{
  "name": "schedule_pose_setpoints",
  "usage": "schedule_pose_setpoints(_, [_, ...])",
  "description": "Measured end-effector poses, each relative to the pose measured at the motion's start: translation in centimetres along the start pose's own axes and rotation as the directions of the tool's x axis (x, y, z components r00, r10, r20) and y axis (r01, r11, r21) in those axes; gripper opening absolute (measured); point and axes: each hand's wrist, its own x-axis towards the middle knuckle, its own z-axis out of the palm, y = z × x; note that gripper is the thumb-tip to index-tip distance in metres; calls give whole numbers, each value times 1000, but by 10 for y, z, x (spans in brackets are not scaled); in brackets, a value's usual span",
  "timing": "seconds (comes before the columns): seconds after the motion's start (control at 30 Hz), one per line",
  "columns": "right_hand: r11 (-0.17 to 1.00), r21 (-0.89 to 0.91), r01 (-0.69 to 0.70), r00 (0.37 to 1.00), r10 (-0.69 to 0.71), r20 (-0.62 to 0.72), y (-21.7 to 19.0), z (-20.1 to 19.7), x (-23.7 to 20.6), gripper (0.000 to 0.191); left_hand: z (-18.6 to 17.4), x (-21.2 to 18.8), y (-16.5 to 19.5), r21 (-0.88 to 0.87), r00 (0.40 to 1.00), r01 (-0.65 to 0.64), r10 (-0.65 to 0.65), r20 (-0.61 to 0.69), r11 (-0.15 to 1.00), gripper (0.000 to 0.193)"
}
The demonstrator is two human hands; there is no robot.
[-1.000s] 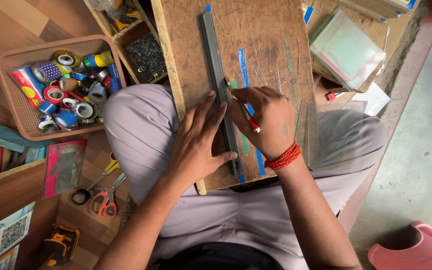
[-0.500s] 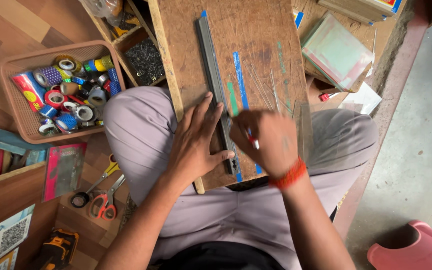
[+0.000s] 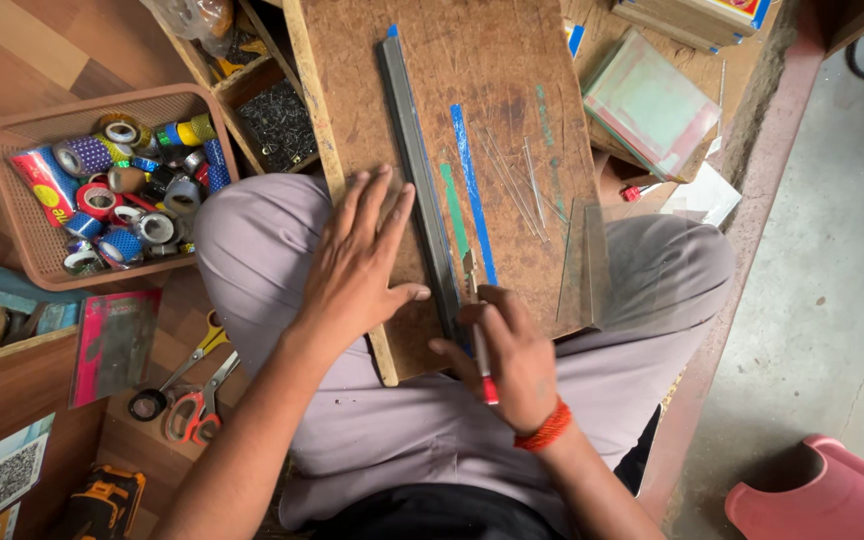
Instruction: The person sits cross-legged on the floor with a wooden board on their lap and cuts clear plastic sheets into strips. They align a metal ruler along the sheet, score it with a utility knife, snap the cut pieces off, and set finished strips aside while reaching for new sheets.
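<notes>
A large wooden board (image 3: 472,90) lies across the person's lap, running from six o'clock up to twelve, serving as a work surface over the knees. On it, a long grey metal straightedge (image 3: 414,170) runs along its length near the centre, with a blue strip (image 3: 472,190) and a shorter green strip (image 3: 454,210) just beside it at three o'clock. A clear sheet (image 3: 582,260) rests on the board near the lower right edge, faint and hard to outline.

The left hand (image 3: 357,265) lies flat, fingers spread, pressing the board at nine o'clock of the straightedge, thumb touching the rule's edge, seemingly to keep it from sliding. The right hand (image 3: 512,360) is at six o'clock of the strips, its grip pinched on a slim cutter with a red end (image 3: 480,340); the tip points toward twelve, tight against the straightedge's right side, so the rule likely guides it.

At nine o'clock of the board, a brown basket (image 3: 12,210) holds tape rolls (image 3: 102,190). Scissors (image 3: 187,385) lie at seven o'clock.
</notes>
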Motion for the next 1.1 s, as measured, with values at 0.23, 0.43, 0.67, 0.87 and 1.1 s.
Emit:
schedule_pose_setpoints(0.23, [996,1,-90,993,90,-70,38,4,7,21,-12,32,-5,107,981,69,-87,171,992,142])
schedule_pose_setpoints(0.43, [1000,23,-17,991,20,-133,42,-4,5,17,-22,49,-18,-33,993,-63,66,97,997,108])
schedule_pose_setpoints(0.67, [929,365,-61,996,80,-36,37,15,-2,21,-48,26,-22,-292,984,-168,175,-2,941,72])
schedule_pose_setpoints(0.87, [871,480,-103,992,56,111,42,23,1,25,-54,16,-28,-406,988,-154,144,-55,901,65])
schedule_pose_setpoints(1.1, [817,560,-139,987,65,150,45,20,5,28,-54,14,-32,-392,983,-183,167,-74,902,63])
